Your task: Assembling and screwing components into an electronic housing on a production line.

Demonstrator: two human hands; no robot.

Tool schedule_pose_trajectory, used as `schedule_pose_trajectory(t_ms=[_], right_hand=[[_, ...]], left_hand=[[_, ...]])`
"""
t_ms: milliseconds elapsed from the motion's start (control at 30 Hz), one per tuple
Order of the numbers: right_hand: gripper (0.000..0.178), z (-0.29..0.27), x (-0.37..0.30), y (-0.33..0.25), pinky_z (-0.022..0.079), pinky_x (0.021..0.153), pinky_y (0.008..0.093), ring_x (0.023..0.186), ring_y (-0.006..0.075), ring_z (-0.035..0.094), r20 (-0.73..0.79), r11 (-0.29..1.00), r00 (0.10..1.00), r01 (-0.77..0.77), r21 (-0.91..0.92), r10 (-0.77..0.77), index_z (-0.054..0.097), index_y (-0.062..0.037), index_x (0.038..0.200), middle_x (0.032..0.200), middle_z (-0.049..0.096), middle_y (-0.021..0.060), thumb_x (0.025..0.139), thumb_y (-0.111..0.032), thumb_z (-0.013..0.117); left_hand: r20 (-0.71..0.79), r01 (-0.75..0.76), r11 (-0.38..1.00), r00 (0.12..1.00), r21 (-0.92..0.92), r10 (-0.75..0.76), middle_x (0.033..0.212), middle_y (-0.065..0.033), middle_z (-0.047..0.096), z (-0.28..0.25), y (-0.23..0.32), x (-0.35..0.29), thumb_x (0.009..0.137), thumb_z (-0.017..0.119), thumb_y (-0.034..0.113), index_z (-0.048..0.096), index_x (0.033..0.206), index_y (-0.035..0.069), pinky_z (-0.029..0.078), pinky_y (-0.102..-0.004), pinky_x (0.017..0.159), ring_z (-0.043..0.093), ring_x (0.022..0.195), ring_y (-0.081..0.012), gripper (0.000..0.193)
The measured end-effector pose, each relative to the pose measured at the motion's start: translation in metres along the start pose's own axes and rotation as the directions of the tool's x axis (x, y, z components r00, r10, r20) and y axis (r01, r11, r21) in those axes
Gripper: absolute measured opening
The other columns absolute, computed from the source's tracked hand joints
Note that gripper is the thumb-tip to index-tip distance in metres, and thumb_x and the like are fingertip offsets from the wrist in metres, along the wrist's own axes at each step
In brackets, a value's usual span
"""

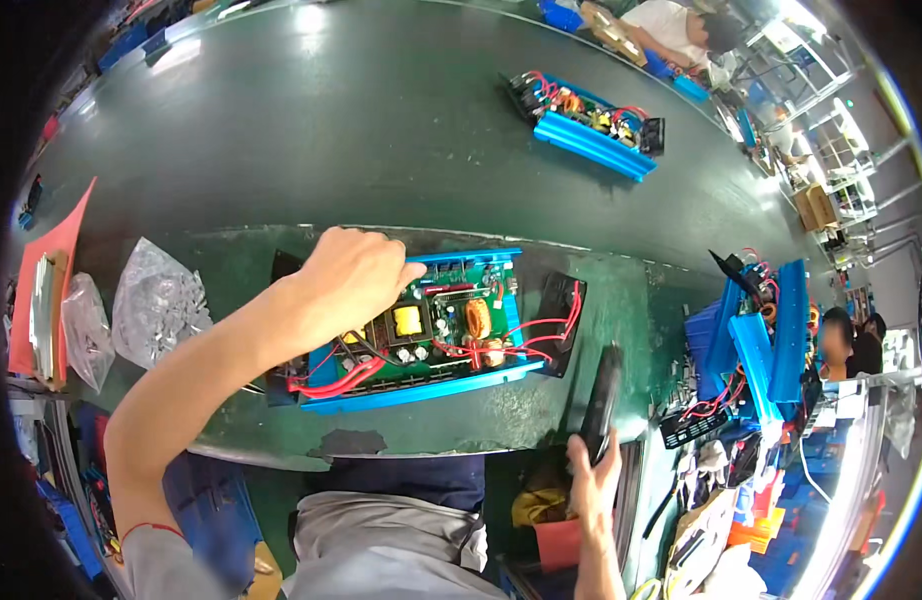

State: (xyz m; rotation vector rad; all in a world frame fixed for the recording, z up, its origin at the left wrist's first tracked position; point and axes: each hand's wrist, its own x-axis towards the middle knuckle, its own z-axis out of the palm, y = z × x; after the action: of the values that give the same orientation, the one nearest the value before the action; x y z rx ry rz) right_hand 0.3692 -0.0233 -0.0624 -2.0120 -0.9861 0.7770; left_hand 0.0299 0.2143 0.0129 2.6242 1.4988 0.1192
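Note:
A circuit board unit with blue metal side rails [421, 390] lies before me on the bench. It carries yellow and copper-coloured parts and red wires. My left hand [356, 265] reaches over its left part and is closed at the far rail, its fingertips mostly hidden. A black end panel [559, 325] lies to the unit's right, joined to it by red wires. Another dark panel shows partly behind my left forearm. Near the bench's front edge, my right hand [593, 480] grips the lower end of a long black tool [603, 393], blurred and pointing away from me.
Clear plastic bags [161, 305] and a red folder [53, 285] with papers stand at left. A similar blue unit [593, 130] sits further back. More blue units [766, 340] are piled at right. Other people [681, 35] are in the background.

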Motion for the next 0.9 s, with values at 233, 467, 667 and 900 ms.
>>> schedule_pose_trajectory(t_ms=[233,467,667,900], right_hand=[[0.037,-0.006,0.082,-0.088,0.051,0.084,0.0429,0.097,0.0337,0.065,0.140,0.802,0.897,0.439,-0.406,-0.420,0.059,0.0008,0.127,0.110,0.064,0.0209,0.097,-0.021,0.063],[0.021,0.016,0.265,-0.117,0.050,0.080,0.0470,0.092,0.0362,0.061,0.021,0.570,0.689,0.616,-0.544,-0.725,0.062,-0.0006,0.108,0.098,0.064,0.0181,0.091,-0.014,0.064],[0.034,0.064,0.414,-0.150,0.051,0.087,0.0476,0.101,0.0369,0.061,0.041,0.254,0.378,0.694,-0.673,-0.925,0.061,-0.0034,0.118,0.111,0.064,0.0164,0.086,-0.012,0.068],[0.046,0.083,0.459,-0.175,0.051,0.088,0.0447,0.106,0.0325,0.061,0.251,0.181,0.507,0.656,-0.732,-0.825,0.061,-0.0073,0.117,0.107,0.063,0.0117,0.076,-0.017,0.081]], left_hand=[[0.083,-0.223,0.974,0.972,0.033,0.219,0.064,-0.0181,0.066,-0.005,-0.014,0.018,0.100,0.056,0.035,0.069,0.066,0.003,0.052,-0.0475,0.061,0.069,0.068,-0.0383,0.049],[0.159,-0.108,0.989,0.983,0.100,0.091,0.064,-0.0186,0.066,-0.014,-0.037,0.018,0.101,0.055,0.032,0.068,0.066,0.002,0.051,-0.0463,0.058,0.068,0.066,-0.0381,0.048],[0.248,-0.012,0.994,0.969,0.113,-0.017,0.066,-0.0189,0.066,-0.012,-0.040,0.015,0.101,0.054,0.029,0.071,0.077,0.003,0.051,-0.0478,0.058,0.068,0.066,-0.0383,0.039],[0.354,0.119,0.987,0.923,0.105,-0.149,0.074,-0.0204,0.068,-0.022,-0.047,0.014,0.101,0.049,0.028,0.071,0.088,0.002,0.053,-0.0523,0.068,0.068,0.074,-0.0420,0.036]])
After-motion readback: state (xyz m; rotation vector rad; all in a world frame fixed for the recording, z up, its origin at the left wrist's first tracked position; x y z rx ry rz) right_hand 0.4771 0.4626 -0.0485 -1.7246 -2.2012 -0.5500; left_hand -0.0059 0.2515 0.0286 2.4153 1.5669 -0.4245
